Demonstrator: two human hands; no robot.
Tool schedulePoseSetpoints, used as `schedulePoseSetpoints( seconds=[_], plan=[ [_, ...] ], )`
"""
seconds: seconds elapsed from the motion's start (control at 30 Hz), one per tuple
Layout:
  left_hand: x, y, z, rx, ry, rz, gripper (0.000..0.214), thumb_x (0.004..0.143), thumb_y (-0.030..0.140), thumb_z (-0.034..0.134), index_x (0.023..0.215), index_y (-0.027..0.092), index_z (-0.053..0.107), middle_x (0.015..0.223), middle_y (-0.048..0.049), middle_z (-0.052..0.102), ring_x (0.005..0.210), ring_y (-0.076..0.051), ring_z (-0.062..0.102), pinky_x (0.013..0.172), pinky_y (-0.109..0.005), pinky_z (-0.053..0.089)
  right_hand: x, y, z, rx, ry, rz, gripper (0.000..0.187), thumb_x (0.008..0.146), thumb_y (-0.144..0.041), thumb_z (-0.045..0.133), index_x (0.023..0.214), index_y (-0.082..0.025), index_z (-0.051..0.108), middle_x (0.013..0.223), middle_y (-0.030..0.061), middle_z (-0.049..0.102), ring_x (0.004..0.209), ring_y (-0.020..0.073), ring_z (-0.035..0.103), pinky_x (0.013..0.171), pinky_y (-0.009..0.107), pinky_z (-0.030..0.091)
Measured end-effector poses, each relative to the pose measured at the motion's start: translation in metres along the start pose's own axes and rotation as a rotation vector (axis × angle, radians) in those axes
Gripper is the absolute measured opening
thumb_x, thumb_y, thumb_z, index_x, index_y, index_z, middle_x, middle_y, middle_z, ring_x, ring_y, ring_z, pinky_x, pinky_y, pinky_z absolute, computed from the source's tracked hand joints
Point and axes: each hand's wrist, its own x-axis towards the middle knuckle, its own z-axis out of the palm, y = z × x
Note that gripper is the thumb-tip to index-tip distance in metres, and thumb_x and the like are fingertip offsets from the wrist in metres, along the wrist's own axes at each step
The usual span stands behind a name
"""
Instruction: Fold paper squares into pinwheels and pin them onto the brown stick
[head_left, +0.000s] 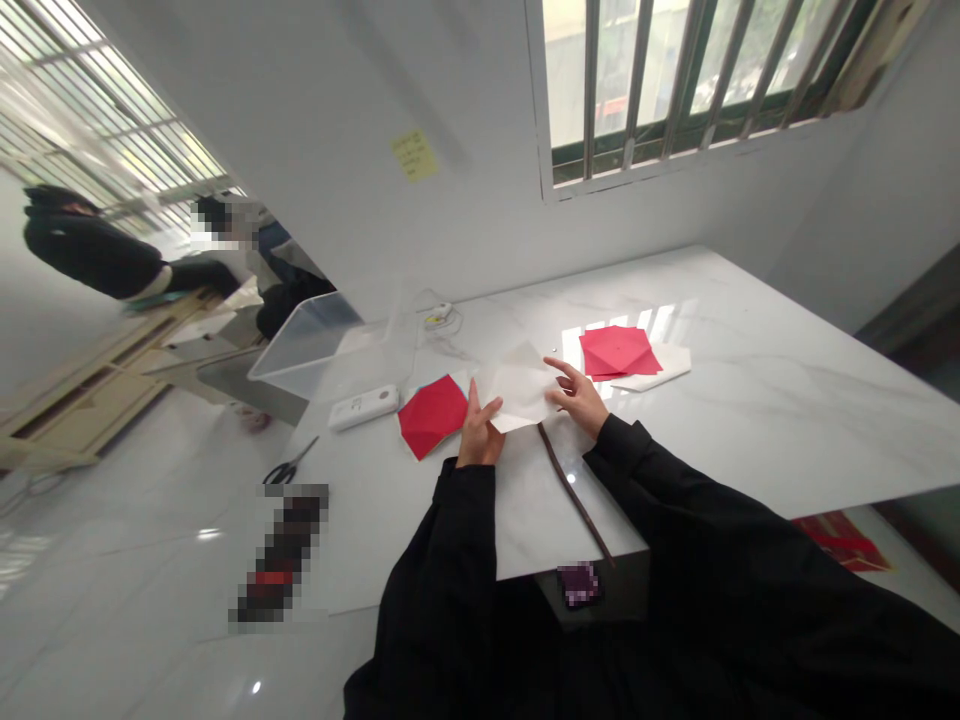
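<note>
A sheet of white paper (519,392), cut or folded to an angular outline, is held up above the marble-patterned table. My left hand (478,432) grips its lower left corner, thumb on top and the other fingers mostly hidden beneath. At the right edge, my right hand (579,398) has the paper at its fingertips, with the index finger stretched along the margin. Below the paper runs a thin brown stick (571,490), reaching to the table's front edge; its upper end is hidden. Red folded paper (433,415) lies just left of my left hand.
More red paper (619,352) rests over a pale sheet (667,368) at the right. Leftward are a white box-like device (364,408), a clear plastic bin (300,340), scissors (289,470) and a pixelated dark object (281,555). Two people sit farther off at the left.
</note>
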Motion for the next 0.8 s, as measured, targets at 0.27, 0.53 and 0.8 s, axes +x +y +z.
schedulePoseSetpoints(
  seconds=[0.27,0.53,0.8],
  plan=[
    [0.006,-0.007,-0.005,-0.117,0.069,-0.232,0.052,0.099,0.027,0.055,0.148,0.015,0.052,0.139,-0.0140,0.066,0.132,-0.028,0.061,0.115,-0.045,0.047,0.000,0.005,0.000,-0.209,0.086,-0.174,0.059,0.082,-0.036,0.069,0.139,-0.023,0.062,0.105,0.0056,0.069,0.089,0.0181,0.062,0.073,0.029,0.055],
    [0.008,-0.012,-0.008,-0.004,0.145,-0.187,0.041,0.098,0.022,0.056,0.138,0.015,0.059,0.119,-0.0116,0.075,0.096,-0.020,0.073,0.082,-0.032,0.060,-0.001,0.004,-0.002,-0.326,0.166,-0.286,0.019,0.085,-0.031,0.063,0.100,-0.023,0.069,0.104,0.0038,0.071,0.095,0.0210,0.068,0.091,0.039,0.057],
    [0.004,-0.014,-0.006,0.278,-0.007,-0.109,0.077,0.084,0.029,0.075,0.154,0.025,0.042,0.101,-0.0041,0.073,0.061,-0.010,0.059,0.051,-0.021,0.045,0.003,0.013,-0.005,-0.407,0.126,-0.300,0.041,0.089,-0.026,0.055,0.126,-0.020,0.073,0.132,0.0074,0.072,0.124,0.0248,0.066,0.112,0.042,0.047]
  ],
)
